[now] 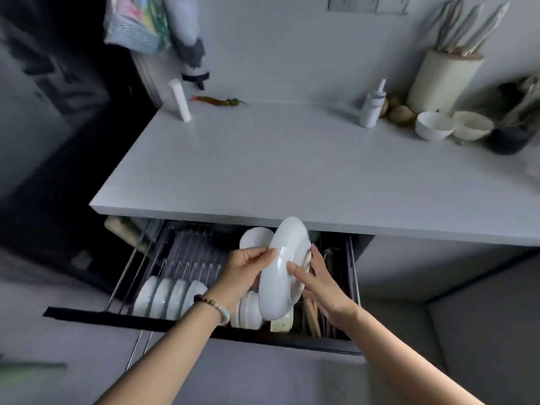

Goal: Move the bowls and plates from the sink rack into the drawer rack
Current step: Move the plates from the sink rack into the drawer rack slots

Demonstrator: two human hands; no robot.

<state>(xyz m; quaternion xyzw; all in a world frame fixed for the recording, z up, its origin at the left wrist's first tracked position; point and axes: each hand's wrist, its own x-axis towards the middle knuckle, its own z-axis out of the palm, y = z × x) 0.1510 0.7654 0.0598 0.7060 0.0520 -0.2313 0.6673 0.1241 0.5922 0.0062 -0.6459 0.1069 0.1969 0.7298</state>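
seemingly midway: white ceramic bowls [169, 296] already stand in the wire drawer rack [190, 252], lower centre. the left hand [248, 271] and right hand [320, 287] both clasp a white oval ceramic plate [285, 267] on edge over it, not yet slotted. sink rack unseen, so what's left is unclear.

On the counter [292, 159] sit a knife block [444, 80], a white bottle [372, 108] and chili peppers [219, 101].

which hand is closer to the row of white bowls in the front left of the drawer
Left. The left hand grips the plate just right of the row of bowls; the right hand holds the plate's other edge, farther right.
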